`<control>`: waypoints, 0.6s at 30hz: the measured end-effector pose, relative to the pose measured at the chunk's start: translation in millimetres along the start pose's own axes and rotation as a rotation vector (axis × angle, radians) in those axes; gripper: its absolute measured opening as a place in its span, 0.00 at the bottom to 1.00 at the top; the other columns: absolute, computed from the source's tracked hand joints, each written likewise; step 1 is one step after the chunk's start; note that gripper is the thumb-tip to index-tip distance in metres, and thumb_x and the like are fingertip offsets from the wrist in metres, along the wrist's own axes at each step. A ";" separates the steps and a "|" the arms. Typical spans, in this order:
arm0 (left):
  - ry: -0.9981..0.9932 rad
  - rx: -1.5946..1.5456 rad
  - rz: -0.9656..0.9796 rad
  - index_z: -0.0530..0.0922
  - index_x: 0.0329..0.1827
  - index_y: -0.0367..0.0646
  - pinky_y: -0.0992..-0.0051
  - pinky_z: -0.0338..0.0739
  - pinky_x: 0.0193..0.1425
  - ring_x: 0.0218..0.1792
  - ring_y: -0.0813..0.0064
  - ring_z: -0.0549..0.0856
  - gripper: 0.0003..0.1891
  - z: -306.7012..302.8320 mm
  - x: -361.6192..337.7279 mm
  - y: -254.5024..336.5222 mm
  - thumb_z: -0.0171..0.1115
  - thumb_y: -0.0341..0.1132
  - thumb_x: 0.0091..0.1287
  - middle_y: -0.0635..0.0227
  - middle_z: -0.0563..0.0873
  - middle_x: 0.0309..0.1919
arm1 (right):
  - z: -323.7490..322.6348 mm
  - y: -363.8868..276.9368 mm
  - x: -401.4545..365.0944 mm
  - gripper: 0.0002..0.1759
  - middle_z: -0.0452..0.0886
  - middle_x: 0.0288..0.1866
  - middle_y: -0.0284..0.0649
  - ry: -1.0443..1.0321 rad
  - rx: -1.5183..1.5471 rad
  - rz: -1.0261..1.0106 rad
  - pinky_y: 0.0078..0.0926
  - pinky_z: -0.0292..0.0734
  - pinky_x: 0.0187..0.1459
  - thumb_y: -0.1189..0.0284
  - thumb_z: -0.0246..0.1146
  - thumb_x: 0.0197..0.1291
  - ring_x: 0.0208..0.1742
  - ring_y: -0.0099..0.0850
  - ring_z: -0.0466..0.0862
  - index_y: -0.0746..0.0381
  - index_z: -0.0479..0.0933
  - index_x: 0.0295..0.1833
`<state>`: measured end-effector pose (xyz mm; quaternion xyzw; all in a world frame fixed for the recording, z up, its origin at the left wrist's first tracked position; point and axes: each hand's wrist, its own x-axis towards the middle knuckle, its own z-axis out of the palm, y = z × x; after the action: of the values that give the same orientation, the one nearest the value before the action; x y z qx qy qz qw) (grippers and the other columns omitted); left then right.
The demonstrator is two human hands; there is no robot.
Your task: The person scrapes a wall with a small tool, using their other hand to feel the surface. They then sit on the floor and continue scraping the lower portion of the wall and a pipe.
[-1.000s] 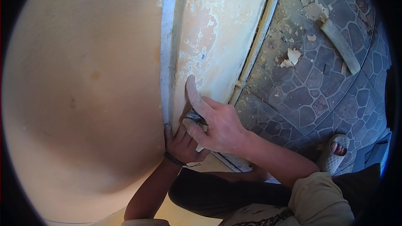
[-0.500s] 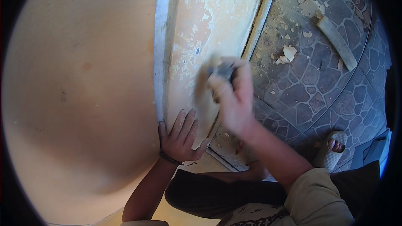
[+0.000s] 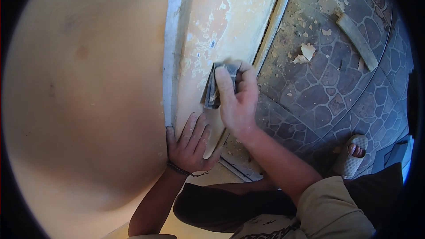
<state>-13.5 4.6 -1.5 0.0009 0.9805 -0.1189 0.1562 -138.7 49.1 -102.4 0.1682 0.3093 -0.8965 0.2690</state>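
Note:
My right hand (image 3: 239, 99) grips a dark, dusty sanding block (image 3: 213, 89), with the thumb laid over its near face. The block is against or just above a wall strip (image 3: 208, 35) of patchy, flaking cream and pinkish paint; exact contact is hard to tell. Below it, my left hand (image 3: 190, 148) lies flat on the lower part of this strip, fingers spread and dusty, a dark braided bracelet at the wrist. Its thumb side rests by a pale raised edge (image 3: 170, 53) that runs along the strip.
A smooth beige wall (image 3: 84, 106) fills the left side. At right, a pipe (image 3: 274, 24) borders the stone-patterned floor (image 3: 310, 97), where paint flakes (image 3: 305, 53) and a curved strip piece (image 3: 357, 42) lie. My sandalled foot (image 3: 352, 155) is at lower right.
My right hand has moved slightly left and down with the sanding block, which now shows sharply instead of blurred. My left hand stays in place on the strip.

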 end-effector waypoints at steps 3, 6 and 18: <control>-0.011 0.002 -0.010 0.81 0.48 0.41 0.38 0.33 0.73 0.65 0.52 0.75 0.26 0.4 -0.5 0.6 0.63 0.52 0.54 0.56 0.82 0.57 | -1.5 -8.5 10.9 0.12 0.77 0.36 0.35 0.001 -0.030 0.068 0.15 0.74 0.30 0.71 0.60 0.69 0.31 0.16 0.76 0.65 0.69 0.51; 0.006 0.040 -0.022 0.83 0.46 0.40 0.39 0.39 0.73 0.64 0.61 0.77 0.26 -0.4 1.6 2.5 0.55 0.56 0.62 0.57 0.83 0.56 | -3.8 -9.3 17.8 0.12 0.77 0.35 0.35 0.018 -0.003 0.113 0.15 0.74 0.28 0.70 0.60 0.69 0.30 0.17 0.76 0.64 0.69 0.50; 0.005 -0.004 -0.024 0.82 0.47 0.40 0.38 0.34 0.73 0.67 0.52 0.73 0.25 0.7 -0.4 1.7 0.64 0.52 0.54 0.56 0.82 0.58 | 6.6 -9.7 13.6 0.12 0.78 0.37 0.33 0.105 -0.031 0.149 0.13 0.73 0.35 0.69 0.62 0.68 0.35 0.14 0.75 0.64 0.71 0.50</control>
<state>-12.8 6.1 -2.4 -0.0111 0.9811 -0.1188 0.1523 -156.2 46.1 -99.2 0.2333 0.3235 -0.8590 0.3209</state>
